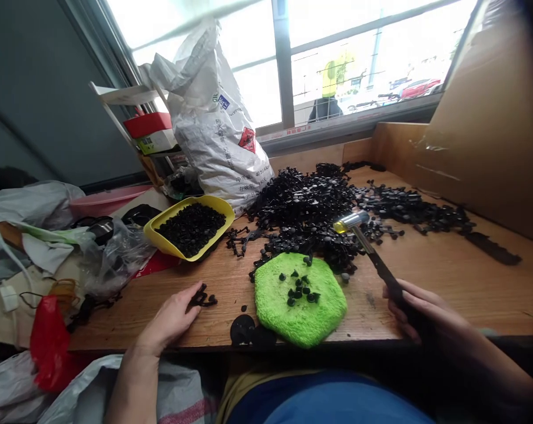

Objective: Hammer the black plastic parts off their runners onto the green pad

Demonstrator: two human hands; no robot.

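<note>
My right hand (419,309) is closed around the dark handle of a small mallet (376,259). The mallet's metal head with a yellow face is raised in front of the black heap. On the wooden table's left part, my left hand (173,315) is closed, with a black branched plastic sprue (207,297) at its fingertips. Between the hands lies a bright green textured pad (299,321), six-sided in outline. Several small black plastic caps (299,288) are scattered on the pad. Two flat black discs (243,330) lie beside its left edge.
Behind the pad spreads a large heap of black sprued parts (301,200). A yellow scoop-shaped tray (226,209) holds many small black pieces. A white sack (217,135) stands by the window. Plastic bags (120,253) clutter the left; cardboard (491,129) rises at right.
</note>
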